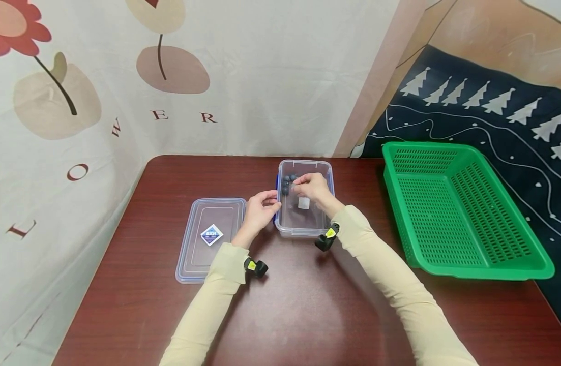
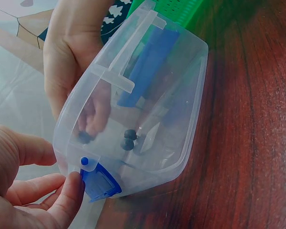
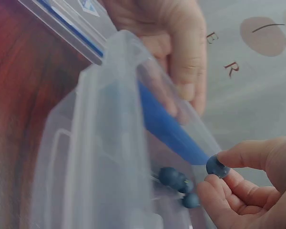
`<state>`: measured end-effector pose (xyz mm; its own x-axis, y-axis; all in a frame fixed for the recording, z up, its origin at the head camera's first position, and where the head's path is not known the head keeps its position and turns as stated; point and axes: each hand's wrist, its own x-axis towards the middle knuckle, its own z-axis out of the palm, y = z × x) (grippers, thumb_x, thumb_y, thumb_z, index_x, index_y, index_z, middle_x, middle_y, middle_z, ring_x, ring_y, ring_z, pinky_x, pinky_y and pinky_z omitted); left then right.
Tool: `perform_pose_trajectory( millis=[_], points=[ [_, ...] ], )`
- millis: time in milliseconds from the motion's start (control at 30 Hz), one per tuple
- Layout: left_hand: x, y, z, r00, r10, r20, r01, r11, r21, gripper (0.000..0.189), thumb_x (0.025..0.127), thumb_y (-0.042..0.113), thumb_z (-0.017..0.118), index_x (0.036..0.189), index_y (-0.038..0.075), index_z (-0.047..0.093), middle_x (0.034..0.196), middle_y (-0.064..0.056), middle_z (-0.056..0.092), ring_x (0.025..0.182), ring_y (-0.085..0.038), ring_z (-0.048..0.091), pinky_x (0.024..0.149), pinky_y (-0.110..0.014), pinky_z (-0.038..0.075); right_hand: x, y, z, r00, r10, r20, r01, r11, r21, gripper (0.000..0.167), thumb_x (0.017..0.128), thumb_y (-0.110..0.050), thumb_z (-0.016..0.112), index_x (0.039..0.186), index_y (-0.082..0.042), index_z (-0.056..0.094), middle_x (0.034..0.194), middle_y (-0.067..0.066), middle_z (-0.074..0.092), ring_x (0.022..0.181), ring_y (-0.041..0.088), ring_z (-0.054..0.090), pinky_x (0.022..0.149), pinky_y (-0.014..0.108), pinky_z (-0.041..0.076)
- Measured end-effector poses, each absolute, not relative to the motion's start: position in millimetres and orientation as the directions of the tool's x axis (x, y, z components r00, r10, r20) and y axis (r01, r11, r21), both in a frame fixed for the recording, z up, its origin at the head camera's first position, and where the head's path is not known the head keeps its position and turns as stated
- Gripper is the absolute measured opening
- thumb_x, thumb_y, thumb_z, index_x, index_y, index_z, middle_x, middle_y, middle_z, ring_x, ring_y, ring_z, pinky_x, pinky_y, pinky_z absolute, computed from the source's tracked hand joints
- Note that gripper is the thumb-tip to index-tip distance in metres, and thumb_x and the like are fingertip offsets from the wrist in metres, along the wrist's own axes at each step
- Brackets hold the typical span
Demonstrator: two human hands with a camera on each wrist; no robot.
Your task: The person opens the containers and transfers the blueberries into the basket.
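Near the clock's centre, a clear box with vivid blue latches contains plain dark blue balls and a white patch. At 8 o'clock, a translucent, faintly blue lid bears a blue-and-white diamond label. The bench is glossy reddish brown with dark wood grain. Pale yellow sleeves enter from 7 and 4 o'clock. At 3 o'clock is a bright green basket. White fir trees pattern a navy cloth at 2 o'clock; a white cloth at 11 shows dark red letters.
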<state>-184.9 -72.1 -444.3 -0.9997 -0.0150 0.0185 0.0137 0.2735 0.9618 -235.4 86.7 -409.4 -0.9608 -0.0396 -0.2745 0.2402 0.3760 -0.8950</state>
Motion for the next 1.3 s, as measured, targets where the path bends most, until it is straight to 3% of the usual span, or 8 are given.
perform_pose_trajectory(
  millis=[267,467,767,1033,1167,1300],
  points=[
    [-185.3,-71.5,-443.6,-1.0,-0.016,0.024,0.018,0.287,0.958,0.031,0.081,-0.004,0.064,0.112,-0.01,0.062,0.098,-0.025,0.066,0.091,-0.033,0.064,0.082,-0.034,0.055,-239.3,104.7,-391.1,-0.974,-0.052,-0.219,0.184,0.378,-0.907,0.02,0.08,-0.001,0.067,0.099,0.007,0.065,0.084,0.014,0.066,0.092,0.04,0.064,0.082,0.04,0.055],
    [-183.5,-71.8,-441.9,-1.0,-0.017,0.011,0.006,0.286,0.958,0.032,0.081,-0.004,0.064,0.112,-0.009,0.062,0.099,-0.025,0.065,0.091,-0.033,0.064,0.083,-0.034,0.055,-237.9,119.7,-378.3,-0.975,-0.043,-0.218,0.189,0.354,-0.916,0.024,0.082,-0.002,0.067,0.104,0.006,0.065,0.089,0.013,0.065,0.093,0.037,0.064,0.084,0.038,0.054],
    [-183.6,-71.4,-442.8,-1.0,-0.018,0.011,0.005,0.305,0.952,0.033,0.08,-0.003,0.066,0.113,-0.008,0.062,0.099,-0.024,0.066,0.091,-0.032,0.064,0.082,-0.033,0.055,-234.5,145.2,-369.0,-0.977,-0.017,-0.213,0.197,0.319,-0.927,0.027,0.085,-0.004,0.066,0.109,0.007,0.062,0.097,0.017,0.064,0.073,0.015,0.066,0.086,0.037,0.053],
    [-183.3,-71.2,-442.1,-1.0,-0.021,-0.001,-0.007,0.292,0.957,0.033,0.081,-0.003,0.065,0.113,-0.008,0.062,0.099,-0.024,0.065,0.092,-0.032,0.064,0.082,-0.033,0.055,-231.2,171.5,-357.6,-0.976,0.02,-0.219,0.214,0.318,-0.924,0.03,0.088,-0.008,0.064,0.113,0.007,0.06,0.107,0.018,0.059,0.096,0.03,0.063,0.089,0.034,0.051],
    [-183.3,-70.8,-442.0,-1.0,-0.024,0.006,-0.002,0.301,0.954,0.033,0.081,-0.003,0.065,0.113,-0.009,0.062,0.099,-0.024,0.065,0.091,-0.032,0.064,0.082,-0.033,0.055,-228.0,186.7,-350.6,-0.978,0.038,-0.204,0.206,0.317,-0.926,0.029,0.089,-0.011,0.064,0.113,0.005,0.059,0.106,0.014,0.06,0.088,0.019,0.065,0.089,0.032,0.051],
    [-183.4,-70.8,-441.6,-1.0,-0.025,0.01,0.002,0.297,0.955,0.033,0.081,-0.004,0.065,0.113,-0.009,0.062,0.099,-0.024,0.065,0.091,-0.033,0.064,0.082,-0.034,0.055,-223.5,203.6,-345.1,-0.982,0.05,-0.185,0.191,0.264,-0.945,0.03,0.087,-0.009,0.065,0.113,0.007,0.058,0.094,0.005,0.062,0.077,0.009,0.064,0.083,0.026,0.052]
  ],
)
